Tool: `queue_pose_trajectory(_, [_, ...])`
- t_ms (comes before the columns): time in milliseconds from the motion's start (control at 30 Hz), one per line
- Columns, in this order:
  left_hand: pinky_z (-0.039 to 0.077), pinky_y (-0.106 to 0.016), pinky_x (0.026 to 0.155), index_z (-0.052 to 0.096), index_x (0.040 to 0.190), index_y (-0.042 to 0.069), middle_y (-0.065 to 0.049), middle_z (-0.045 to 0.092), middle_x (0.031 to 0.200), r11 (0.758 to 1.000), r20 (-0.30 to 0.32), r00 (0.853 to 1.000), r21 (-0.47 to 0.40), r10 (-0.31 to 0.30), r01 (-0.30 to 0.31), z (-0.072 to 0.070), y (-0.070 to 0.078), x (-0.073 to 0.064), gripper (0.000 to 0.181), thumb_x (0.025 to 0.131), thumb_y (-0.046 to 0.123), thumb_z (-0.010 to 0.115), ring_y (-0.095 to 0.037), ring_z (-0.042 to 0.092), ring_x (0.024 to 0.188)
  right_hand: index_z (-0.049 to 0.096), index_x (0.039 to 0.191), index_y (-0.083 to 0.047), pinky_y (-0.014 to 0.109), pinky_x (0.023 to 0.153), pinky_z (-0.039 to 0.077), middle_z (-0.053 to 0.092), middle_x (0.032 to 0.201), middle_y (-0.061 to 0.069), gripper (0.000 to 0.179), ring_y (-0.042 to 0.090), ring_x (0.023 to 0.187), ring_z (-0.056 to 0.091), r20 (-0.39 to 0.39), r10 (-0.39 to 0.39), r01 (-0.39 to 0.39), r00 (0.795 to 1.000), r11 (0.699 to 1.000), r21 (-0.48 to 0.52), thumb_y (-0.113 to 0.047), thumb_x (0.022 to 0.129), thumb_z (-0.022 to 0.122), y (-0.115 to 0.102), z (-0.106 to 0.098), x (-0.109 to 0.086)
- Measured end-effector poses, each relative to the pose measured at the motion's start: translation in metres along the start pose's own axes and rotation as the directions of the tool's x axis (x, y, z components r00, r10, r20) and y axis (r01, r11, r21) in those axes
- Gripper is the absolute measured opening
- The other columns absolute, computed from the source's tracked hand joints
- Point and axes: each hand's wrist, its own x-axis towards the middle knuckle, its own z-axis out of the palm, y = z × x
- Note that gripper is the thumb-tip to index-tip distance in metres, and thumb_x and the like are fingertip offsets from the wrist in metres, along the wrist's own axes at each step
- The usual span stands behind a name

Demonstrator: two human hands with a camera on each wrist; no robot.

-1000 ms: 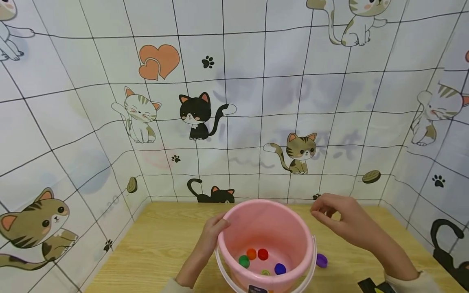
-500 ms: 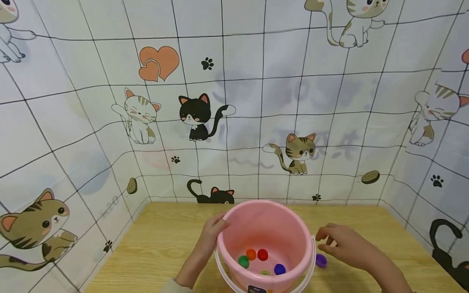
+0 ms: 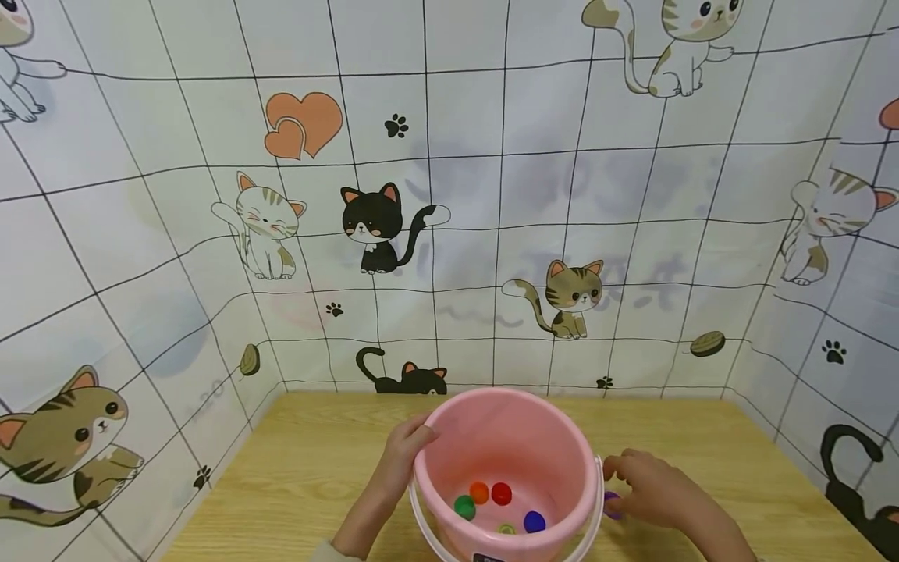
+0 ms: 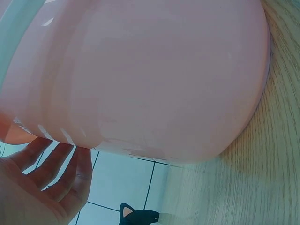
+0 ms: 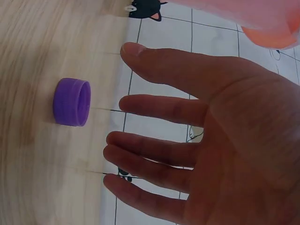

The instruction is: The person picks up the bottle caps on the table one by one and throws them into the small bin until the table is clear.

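A pink bucket stands on the table with its mouth tilted into the head view. My left hand grips its left rim, thumb over the edge; in the left wrist view the fingers lie against the outer wall. Right of the bucket, my right hand hovers low with fingers spread and nothing held. A purple bottle cap sits on the wood just beyond those fingertips. Inside the bucket lie a red piece, an orange one, a green one, a blue one and a yellow-green one, all small and round.
The bucket's white handle hangs down over its near side. A light wood table extends around the bucket. Behind and at both sides rises a white gridded cloth printed with cats.
My right hand has come down from above the table to beside the purple bottle cap, now partly covering it in the head view. The left hand and bucket stay in place.
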Motion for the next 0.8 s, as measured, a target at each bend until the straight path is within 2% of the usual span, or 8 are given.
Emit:
queue_pose_trajectory(133, [0.061,-0.028,0.067,0.071,0.126,0.005,-0.027,0.074,0.094,1.0,-0.028,1.0,0.007,0.001,-0.001,0.0,0.0,-0.001,0.039,0.095,0.022,0.056,-0.021,0.073,0.071,0.069,0.092,-0.023,0.035,0.069,0.05,0.064,0.092,-0.002,0.025,0.019,0.087,0.059,0.053,0.005,-0.007,0.999,0.999,0.035,-0.034,0.079,0.087,0.003,0.002,0.001])
queue_pose_trajectory(267, [0.061,-0.028,0.067,0.071,0.128,0.005,-0.028,0.074,0.095,1.0,-0.035,0.999,0.012,0.0,0.001,0.001,0.0,0.0,0.04,0.095,0.022,0.056,-0.022,0.074,0.071,0.069,0.088,-0.024,0.033,0.068,0.048,0.062,0.088,-0.006,0.025,0.013,0.085,0.056,0.109,0.022,-0.032,0.994,0.996,0.088,-0.034,0.077,0.088,0.006,0.005,0.002])
queue_pose_trajectory(367, [0.061,-0.028,0.067,0.07,0.129,0.004,-0.029,0.074,0.095,1.0,-0.019,1.0,0.001,-0.002,0.002,0.002,-0.001,0.001,0.041,0.095,0.022,0.055,-0.022,0.074,0.071,0.067,0.086,-0.022,0.029,0.062,0.043,0.06,0.082,-0.005,0.025,0.01,0.075,0.051,0.142,0.056,-0.073,0.988,0.99,0.121,-0.028,0.075,0.089,0.009,0.008,0.001])
queue_pose_trajectory(500, [0.061,-0.028,0.067,0.069,0.129,0.003,-0.03,0.074,0.094,1.0,-0.001,1.0,-0.008,-0.008,0.008,0.004,0.0,0.001,0.041,0.096,0.022,0.055,-0.021,0.074,0.071,0.065,0.083,-0.017,0.026,0.054,0.037,0.055,0.074,-0.002,0.026,0.011,0.065,0.045,0.159,0.1,-0.125,0.982,0.98,0.156,-0.019,0.069,0.087,0.01,0.011,-0.004])
queue_pose_trajectory(567, [0.062,-0.028,0.067,0.068,0.131,0.003,-0.03,0.074,0.095,1.0,0.001,1.0,-0.007,-0.009,0.009,0.003,0.001,0.0,0.041,0.097,0.023,0.055,-0.022,0.075,0.071,0.065,0.083,-0.016,0.026,0.054,0.037,0.055,0.074,-0.002,0.027,0.012,0.064,0.046,0.16,0.104,-0.131,0.982,0.977,0.169,-0.017,0.068,0.087,0.012,0.012,-0.005])
queue_pose_trajectory(800, [0.063,-0.031,0.07,0.066,0.133,0.002,-0.028,0.075,0.098,1.0,-0.01,1.0,-0.027,-0.009,0.009,0.003,0.003,-0.002,0.044,0.096,0.021,0.056,-0.023,0.076,0.074,0.063,0.083,-0.015,0.026,0.055,0.04,0.056,0.073,-0.004,0.026,0.009,0.064,0.047,0.148,0.073,-0.095,0.986,0.984,0.149,-0.011,0.067,0.084,0.016,0.015,-0.003])
